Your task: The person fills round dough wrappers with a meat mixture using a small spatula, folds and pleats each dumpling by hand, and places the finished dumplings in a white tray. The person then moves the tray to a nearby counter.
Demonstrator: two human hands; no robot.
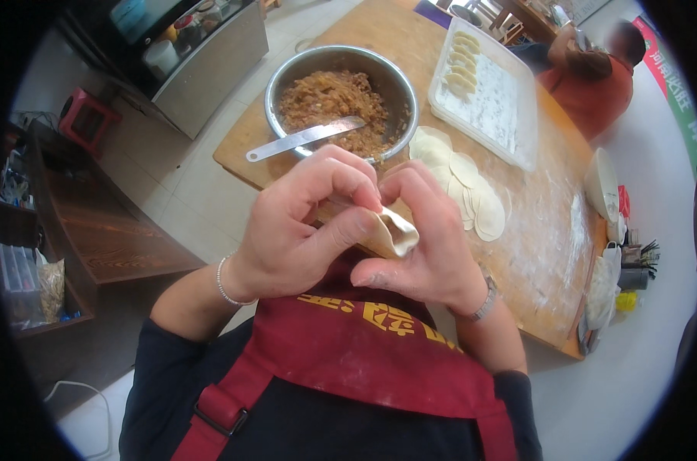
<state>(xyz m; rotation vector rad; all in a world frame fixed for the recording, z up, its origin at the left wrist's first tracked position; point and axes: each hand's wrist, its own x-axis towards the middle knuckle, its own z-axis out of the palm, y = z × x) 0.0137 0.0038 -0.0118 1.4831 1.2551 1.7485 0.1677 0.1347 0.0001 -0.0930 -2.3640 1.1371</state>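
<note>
Between my hands is a partly folded dumpling, its wrapper edges pinched at one end and gaping toward the right. My left hand grips the pinched end between thumb and index finger. The fingers of my right hand curl around the gaping end, its thumb lower down. Just beyond them stands a steel bowl of brown minced filling. A flat metal spatula lies across the bowl's near rim. Overlapping round dough wrappers lie on the floured wooden table to the right of the bowl.
A white plastic tray, dusted with flour, holds several finished dumplings. Along the table's right edge are a white bowl and a dark container. A person sits beyond the tray. A dark wooden cabinet and red stool stand left.
</note>
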